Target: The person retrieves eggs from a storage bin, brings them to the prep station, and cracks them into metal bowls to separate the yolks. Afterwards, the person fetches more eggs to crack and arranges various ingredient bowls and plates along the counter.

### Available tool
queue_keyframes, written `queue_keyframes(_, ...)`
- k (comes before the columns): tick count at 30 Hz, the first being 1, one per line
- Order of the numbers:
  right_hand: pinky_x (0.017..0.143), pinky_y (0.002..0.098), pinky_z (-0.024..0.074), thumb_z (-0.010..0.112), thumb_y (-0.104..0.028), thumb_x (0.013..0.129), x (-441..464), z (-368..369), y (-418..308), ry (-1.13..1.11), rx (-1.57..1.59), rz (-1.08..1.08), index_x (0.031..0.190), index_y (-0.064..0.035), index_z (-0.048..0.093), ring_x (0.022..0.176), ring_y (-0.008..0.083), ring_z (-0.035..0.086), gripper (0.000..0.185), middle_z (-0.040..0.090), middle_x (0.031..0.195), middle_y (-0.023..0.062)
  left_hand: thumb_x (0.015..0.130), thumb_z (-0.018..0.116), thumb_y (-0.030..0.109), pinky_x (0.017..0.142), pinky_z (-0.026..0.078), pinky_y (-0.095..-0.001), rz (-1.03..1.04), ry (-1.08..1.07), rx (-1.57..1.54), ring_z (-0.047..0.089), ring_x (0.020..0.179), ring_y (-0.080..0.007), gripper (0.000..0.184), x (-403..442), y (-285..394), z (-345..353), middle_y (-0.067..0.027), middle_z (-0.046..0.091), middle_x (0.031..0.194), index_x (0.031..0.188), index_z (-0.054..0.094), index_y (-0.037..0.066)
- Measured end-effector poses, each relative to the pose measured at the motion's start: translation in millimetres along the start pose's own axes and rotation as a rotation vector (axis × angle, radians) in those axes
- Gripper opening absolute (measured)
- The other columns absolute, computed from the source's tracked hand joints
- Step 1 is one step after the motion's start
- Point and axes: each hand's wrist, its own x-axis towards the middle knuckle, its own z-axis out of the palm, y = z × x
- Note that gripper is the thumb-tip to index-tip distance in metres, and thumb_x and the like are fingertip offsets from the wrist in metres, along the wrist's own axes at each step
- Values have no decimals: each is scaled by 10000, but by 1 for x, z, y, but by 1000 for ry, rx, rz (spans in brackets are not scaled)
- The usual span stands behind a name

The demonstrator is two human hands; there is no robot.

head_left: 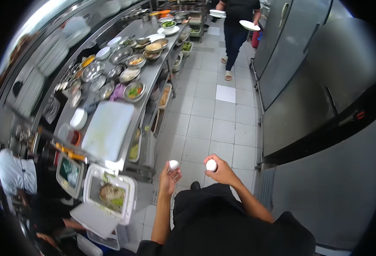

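Note:
Two white eggs are in my hands, held out in front of my dark apron. My left hand (169, 179) has one egg (174, 164) between the thumb and fingers, palm turned partly up. In my right hand (223, 172) a second egg (211, 165) is gripped by the curled fingers and thumb. The hands are apart, above the tiled floor. Nearest on the left is the steel worktable's end, with a white cutting board (108, 128) lying on it.
Metal bowls of cut food (134, 91) crowd the worktable. An open white bin (132, 196) with food scraps stands left of me. Steel refrigerators (320, 170) line the right. Ahead, a person (241, 25) carrying white dishes is in the aisle; other people are at left.

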Motion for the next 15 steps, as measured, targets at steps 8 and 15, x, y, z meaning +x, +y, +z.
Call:
queue_keyframes(8,509,230,446,737,-117,769,222,-81,-9,186,243,74,930,-78,518,577,67,528,275,533,683,-14,945,499,430,736,489,-331,229,-136,70,606,790,-171,409,186,170,117,-76,634,902,1071,585,51)
queue_keyframes(15,502,214,422,782,-234,764,473,-95,-81,75,294,-238,860,-88,540,592,56,505,299,548,740,-28,916,502,503,715,459,-330,264,73,-124,560,734,-133,407,297,241,128,-27,621,845,980,599,112)
